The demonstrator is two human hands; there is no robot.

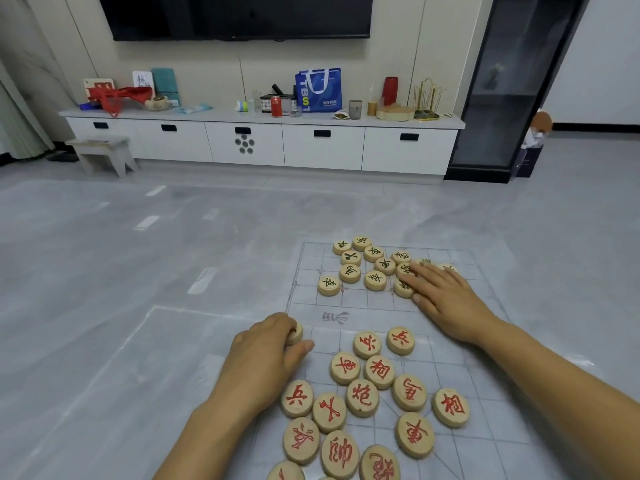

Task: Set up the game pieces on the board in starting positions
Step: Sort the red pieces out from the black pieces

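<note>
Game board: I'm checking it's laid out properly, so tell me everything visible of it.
The thin translucent plastic game board lies flat on the grey floor, printed with pale grey grid lines, diagonals in the near half and a grey character in its unlined middle band. Round wooden pieces with green characters cluster on its far half, round wooden pieces with red characters on its near half. The left hand grips one round wooden piece at its left edge; the right hand lies flat on far pieces.

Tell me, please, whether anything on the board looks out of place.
Yes: the red pieces and the dark pieces lie bunched in two loose clusters on the board, lettering turned every way, not lined up in rows.
</note>
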